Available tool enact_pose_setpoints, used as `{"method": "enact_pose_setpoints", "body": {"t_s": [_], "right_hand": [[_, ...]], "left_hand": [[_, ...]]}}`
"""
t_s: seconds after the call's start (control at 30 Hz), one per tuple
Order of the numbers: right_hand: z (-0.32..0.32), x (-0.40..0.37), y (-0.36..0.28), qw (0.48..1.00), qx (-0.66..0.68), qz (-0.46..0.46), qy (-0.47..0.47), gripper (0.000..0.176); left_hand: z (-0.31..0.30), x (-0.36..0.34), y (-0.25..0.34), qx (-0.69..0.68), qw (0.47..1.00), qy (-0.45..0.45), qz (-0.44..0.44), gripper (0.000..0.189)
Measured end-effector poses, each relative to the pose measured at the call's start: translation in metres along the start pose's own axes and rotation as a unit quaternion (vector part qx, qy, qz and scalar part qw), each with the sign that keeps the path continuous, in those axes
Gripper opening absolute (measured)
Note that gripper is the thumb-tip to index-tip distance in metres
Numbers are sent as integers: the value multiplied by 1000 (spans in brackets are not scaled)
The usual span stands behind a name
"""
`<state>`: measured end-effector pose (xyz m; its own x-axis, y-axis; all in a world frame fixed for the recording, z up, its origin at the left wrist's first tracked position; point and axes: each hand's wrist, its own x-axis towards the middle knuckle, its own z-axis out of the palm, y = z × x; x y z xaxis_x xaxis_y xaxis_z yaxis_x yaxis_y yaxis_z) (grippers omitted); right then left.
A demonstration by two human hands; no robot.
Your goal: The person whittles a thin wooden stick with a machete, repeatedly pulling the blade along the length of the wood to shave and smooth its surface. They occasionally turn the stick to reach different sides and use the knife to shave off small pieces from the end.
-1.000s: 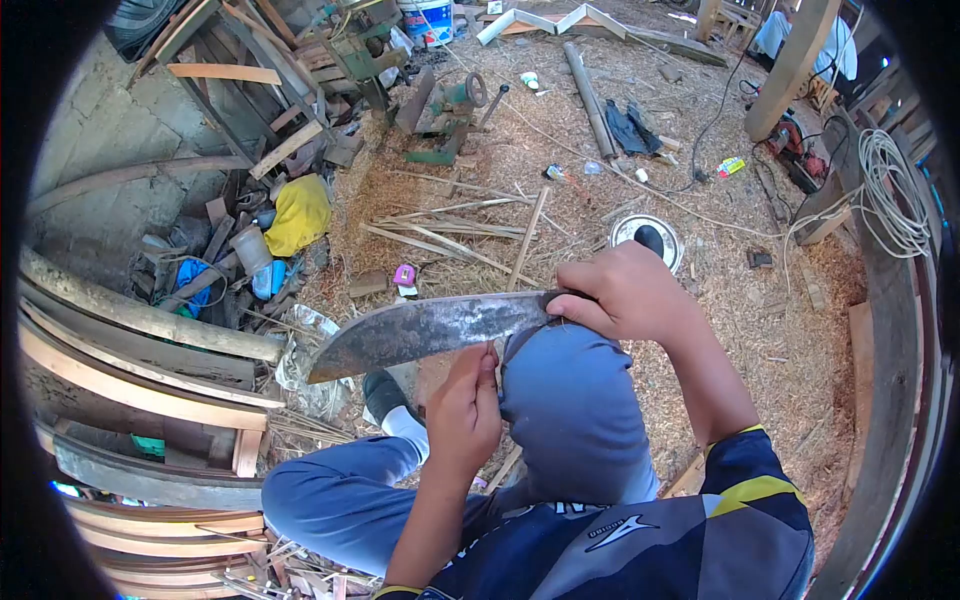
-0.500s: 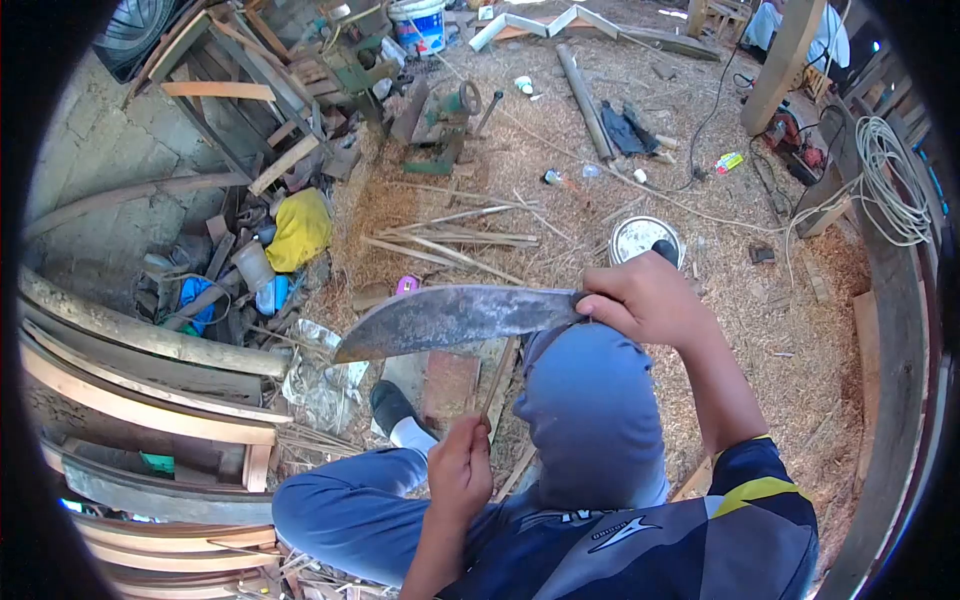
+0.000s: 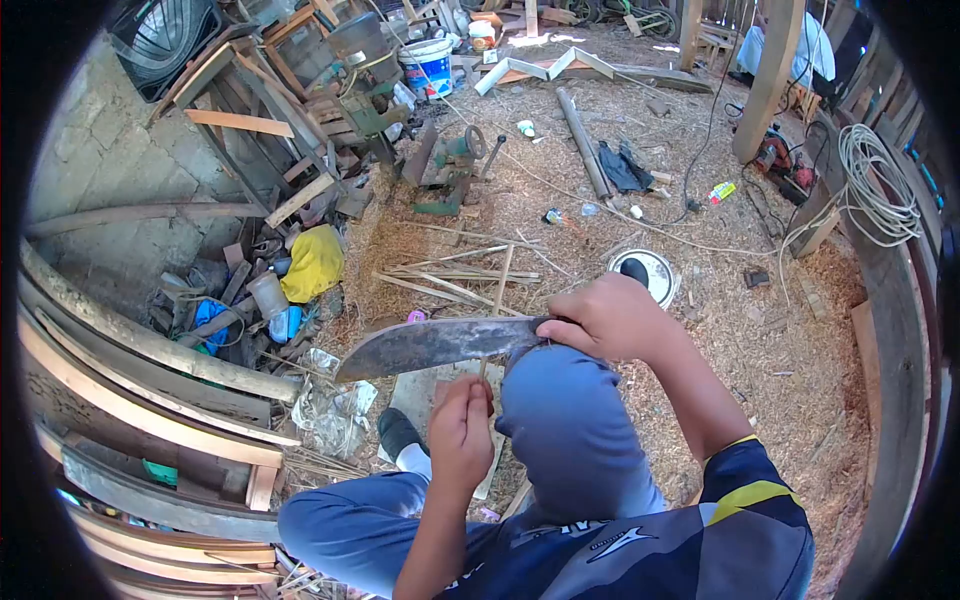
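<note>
My right hand is closed round the handle of a wide, dark machete, its blade pointing left above my raised knee. Below the blade, my left hand is wrapped round a thin wooden stick. The stick runs upward behind the blade and shows again above it. Whether blade and stick touch, I cannot tell. Several similar thin sticks lie on the sawdust-covered ground beyond the blade.
Stacked planks fill the left side. A yellow cloth lies near rubbish. Farther off are a green metal vise, a paint bucket, a white lid and a coiled rope. A person is at the top right.
The stick in my left hand now extends above the blade. My right hand and the machete have shifted slightly left and down in view. The camera view has tilted up a little.
</note>
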<state>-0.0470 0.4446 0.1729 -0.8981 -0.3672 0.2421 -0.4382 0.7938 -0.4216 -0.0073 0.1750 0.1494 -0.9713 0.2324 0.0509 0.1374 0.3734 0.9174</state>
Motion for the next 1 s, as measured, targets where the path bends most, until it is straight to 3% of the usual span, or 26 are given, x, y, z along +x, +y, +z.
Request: {"method": "enact_pose_setpoints", "body": {"t_s": [0.3, 0.6, 0.7, 0.9, 1.0], "right_hand": [[-3, 8, -8, 1000, -12, -15, -9, 53], [-11, -15, 10, 998, 13, 55, -4, 46], [-6, -23, 21, 996, 62, 64, 9, 46], [-10, -14, 5, 999, 11, 52, -6, 47], [-8, -4, -2, 1000, -12, 25, -11, 48]], "left_hand": [[1, 0, -3, 104, 990, 52, 86, 11], [-10, -52, -31, 139, 987, 50, 65, 14], [-13, -60, -34, 113, 990, 43, 66, 16], [0, -11, -4, 9, 1000, -2, 14, 22], [10, 13, 4, -10, 997, 7, 79, 24]]}}
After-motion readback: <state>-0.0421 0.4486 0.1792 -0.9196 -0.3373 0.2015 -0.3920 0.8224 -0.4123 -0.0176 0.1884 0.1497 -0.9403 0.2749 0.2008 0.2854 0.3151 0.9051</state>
